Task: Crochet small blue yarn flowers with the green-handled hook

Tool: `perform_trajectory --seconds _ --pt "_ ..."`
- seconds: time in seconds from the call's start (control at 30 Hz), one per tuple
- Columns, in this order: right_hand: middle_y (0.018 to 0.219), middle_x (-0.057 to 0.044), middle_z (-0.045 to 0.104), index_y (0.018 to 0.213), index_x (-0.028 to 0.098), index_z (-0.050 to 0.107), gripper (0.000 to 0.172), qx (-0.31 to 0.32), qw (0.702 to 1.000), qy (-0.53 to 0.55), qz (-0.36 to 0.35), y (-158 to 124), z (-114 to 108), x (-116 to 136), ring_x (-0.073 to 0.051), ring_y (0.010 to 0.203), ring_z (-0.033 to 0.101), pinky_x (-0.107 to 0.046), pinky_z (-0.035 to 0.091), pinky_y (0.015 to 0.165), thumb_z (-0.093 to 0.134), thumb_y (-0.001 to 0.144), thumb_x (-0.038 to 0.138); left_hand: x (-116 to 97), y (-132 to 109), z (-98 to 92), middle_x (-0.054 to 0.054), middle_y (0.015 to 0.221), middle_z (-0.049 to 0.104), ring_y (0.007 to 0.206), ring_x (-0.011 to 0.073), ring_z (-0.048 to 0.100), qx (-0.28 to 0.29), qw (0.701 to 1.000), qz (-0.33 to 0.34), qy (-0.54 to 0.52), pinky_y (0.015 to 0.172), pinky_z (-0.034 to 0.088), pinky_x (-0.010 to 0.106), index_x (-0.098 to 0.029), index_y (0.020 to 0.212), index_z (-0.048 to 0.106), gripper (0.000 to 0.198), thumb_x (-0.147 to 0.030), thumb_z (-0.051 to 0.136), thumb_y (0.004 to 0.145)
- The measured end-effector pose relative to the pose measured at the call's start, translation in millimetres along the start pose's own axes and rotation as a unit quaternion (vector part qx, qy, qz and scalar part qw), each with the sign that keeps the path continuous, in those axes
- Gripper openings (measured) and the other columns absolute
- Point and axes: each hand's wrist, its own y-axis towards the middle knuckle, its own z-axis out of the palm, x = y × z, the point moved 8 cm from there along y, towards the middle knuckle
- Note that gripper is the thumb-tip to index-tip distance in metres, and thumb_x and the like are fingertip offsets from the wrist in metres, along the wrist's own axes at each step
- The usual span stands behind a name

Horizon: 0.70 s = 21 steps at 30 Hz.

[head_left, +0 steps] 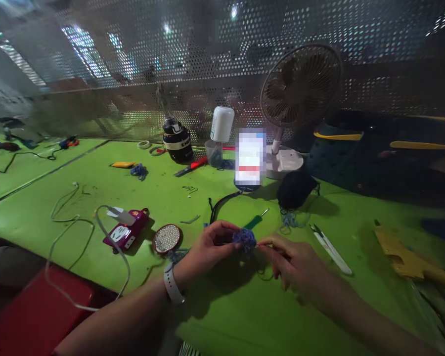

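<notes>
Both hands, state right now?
Left hand: closed, holding the blue yarn piece.
Right hand: fingers pinched closed at the piece's edge; anything gripped is too small to tell.

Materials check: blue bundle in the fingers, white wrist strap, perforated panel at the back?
Blue bundle: likely yarn, matte; looks fuzzy and looped.
White wrist strap: probably silicone or rubber, smooth; one even piece with a row of holes.
Perforated panel: perhaps sheet metal, dull grey; close, regular holes, but plastic can't be ruled out.
</notes>
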Motion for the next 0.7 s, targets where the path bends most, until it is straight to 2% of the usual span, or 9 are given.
perform_trajectory --seconds 0.2,0.33,0.5,0.7 --pt "0.068 -0.004 0.065 0.103 0.017 0.063 0.032 0.013 0.998 -0.048 -0.025 2.8 9.8 1.3 -0.015 0.055 0.064 -0.025 0.05 0.047 0.04 0.097 0.039 -5.5 -1.0 1.9 0.003 0.099 0.072 0.092 0.0145 0.067 0.003 1.0 0.026 0.009 0.089 0.051 0.035 -0.018 0.098 0.063 0.024 -0.015 0.075 0.077" --pt "0.065 -0.003 0.064 0.095 0.017 0.061 0.028 0.018 0.999 -0.037 -0.013 1.6 12.9 -1.4 -0.014 0.05 0.062 -0.024 0.049 0.044 0.044 0.094 0.04 -5.5 -1.2 0.7 0.003 0.099 0.072 0.09 0.0137 0.067 -0.004 0.999 0.032 0.005 0.087 0.052 0.033 -0.018 0.099 0.062 0.026 -0.016 0.075 0.077" --pt "0.065 -0.001 0.062 0.094 0.019 0.06 0.029 0.0 1.0 -0.023 -0.006 -1.3 6.9 0.9 -0.013 0.048 0.06 -0.023 0.045 0.041 0.041 0.095 0.042 -4.6 -1.8 -1.1 0.004 0.1 0.071 0.09 0.0148 0.067 -0.008 0.999 0.026 0.024 0.086 0.051 0.034 -0.018 0.099 0.062 0.025 -0.017 0.075 0.077" --pt "0.068 -0.004 0.066 0.089 0.019 0.061 0.027 -0.009 0.996 -0.083 -0.038 3.9 4.1 7.1 -0.016 0.057 0.061 -0.029 0.045 0.054 0.041 0.094 0.037 -3.1 -2.7 -1.1 0.004 0.097 0.072 0.087 0.0141 0.067 -0.007 1.0 0.015 0.018 0.084 0.051 0.032 -0.018 0.098 0.065 0.026 -0.016 0.077 0.075"
